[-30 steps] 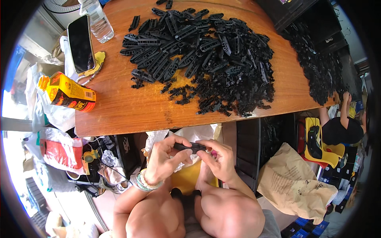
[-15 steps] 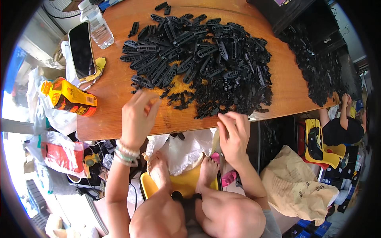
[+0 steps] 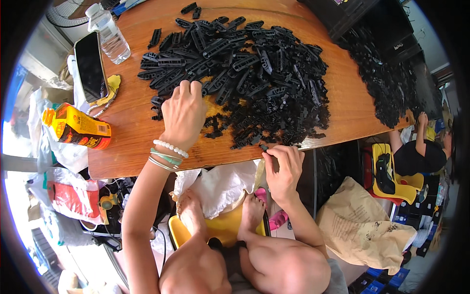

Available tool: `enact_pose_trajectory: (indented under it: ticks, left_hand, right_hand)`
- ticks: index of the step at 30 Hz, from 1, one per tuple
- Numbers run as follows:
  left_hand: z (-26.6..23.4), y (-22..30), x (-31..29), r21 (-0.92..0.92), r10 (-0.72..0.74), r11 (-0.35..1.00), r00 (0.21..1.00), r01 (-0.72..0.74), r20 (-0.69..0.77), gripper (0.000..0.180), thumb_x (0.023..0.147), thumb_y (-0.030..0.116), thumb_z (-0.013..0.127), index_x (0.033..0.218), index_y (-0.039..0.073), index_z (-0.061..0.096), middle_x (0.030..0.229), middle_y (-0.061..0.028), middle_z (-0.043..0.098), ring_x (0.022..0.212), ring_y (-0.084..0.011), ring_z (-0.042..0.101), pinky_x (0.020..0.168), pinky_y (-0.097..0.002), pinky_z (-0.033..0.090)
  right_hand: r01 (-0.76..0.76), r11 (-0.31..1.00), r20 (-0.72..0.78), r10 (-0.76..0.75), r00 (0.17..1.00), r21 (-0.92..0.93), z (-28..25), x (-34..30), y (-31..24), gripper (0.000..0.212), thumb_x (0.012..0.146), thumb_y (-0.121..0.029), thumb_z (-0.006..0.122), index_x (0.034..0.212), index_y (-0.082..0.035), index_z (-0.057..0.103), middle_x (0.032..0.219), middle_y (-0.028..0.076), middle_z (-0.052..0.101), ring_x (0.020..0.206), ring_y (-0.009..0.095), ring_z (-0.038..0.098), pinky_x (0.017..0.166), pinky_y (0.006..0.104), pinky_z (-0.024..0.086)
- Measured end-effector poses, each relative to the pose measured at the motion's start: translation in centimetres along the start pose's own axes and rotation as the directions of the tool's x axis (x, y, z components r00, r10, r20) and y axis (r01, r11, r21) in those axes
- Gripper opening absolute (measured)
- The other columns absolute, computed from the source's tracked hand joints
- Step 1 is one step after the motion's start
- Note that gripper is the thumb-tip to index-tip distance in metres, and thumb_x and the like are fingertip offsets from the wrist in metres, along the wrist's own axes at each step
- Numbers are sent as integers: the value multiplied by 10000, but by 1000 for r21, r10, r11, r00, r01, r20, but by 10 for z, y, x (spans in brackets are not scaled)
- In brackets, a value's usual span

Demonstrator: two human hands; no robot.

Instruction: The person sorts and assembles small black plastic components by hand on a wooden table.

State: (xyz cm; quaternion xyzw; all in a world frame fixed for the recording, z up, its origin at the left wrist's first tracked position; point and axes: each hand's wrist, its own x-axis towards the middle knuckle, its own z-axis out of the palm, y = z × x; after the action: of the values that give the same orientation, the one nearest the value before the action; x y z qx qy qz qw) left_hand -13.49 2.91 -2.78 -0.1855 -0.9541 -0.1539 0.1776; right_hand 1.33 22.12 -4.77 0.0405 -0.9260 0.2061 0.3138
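A heap of long, boat-shaped black plastic parts [image 3: 205,46] lies on the wooden table, with many small black plastic pieces [image 3: 274,117] on its near side. My left hand [image 3: 183,115], wearing bracelets, reaches to the heap's left near edge. Its fingers curl down among the long parts; the fingertips are hidden, so what they grip does not show. By the table's front edge, my right hand [image 3: 285,169] pinches a small black plastic piece [image 3: 264,147] between thumb and forefinger.
On the table's left are an orange-yellow bottle [image 3: 81,128], a phone [image 3: 90,68] and a clear water bottle [image 3: 108,36]. White plastic sheeting [image 3: 220,188] hangs below the front edge. More black parts [image 3: 387,83] lie at right, near another person [image 3: 422,154]. A brown paper bag [image 3: 360,225] lies below.
My left hand has moved forward onto the long parts, its fingers curling down. My right hand has shifted slightly down and now pinches a small black piece. The view has turned slightly.
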Motion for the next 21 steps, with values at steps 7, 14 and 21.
enact_pose_trajectory:
  ticks: [7,14,21]
  left_hand:
    - [-16,-11,3,-273,-60,962,987,17,-150,187,740,104,685,842,24,551,772,-64,587,669,-195,591,592,-322,462]
    - [-42,-4,-29,-904,-297,238,913,356,281,80,840,13,590,886,-1,527,789,-21,562,672,-78,548,595,-218,451]
    - [-64,28,-70,-871,-122,-106,863,480,490,87,883,21,501,947,-30,530,854,-115,604,691,-168,613,673,-304,542]
  right_hand:
    - [-39,988,-60,49,997,146,1,-8,1,237,676,4,742,845,-55,585,822,58,576,735,239,529,643,355,370]
    - [-68,943,-185,134,974,327,-3,-13,-7,237,687,84,714,877,-18,614,823,107,595,705,242,580,583,309,452]
    - [-205,571,-11,350,937,795,-3,6,-58,219,737,133,656,939,52,631,947,156,638,806,189,634,655,247,514]
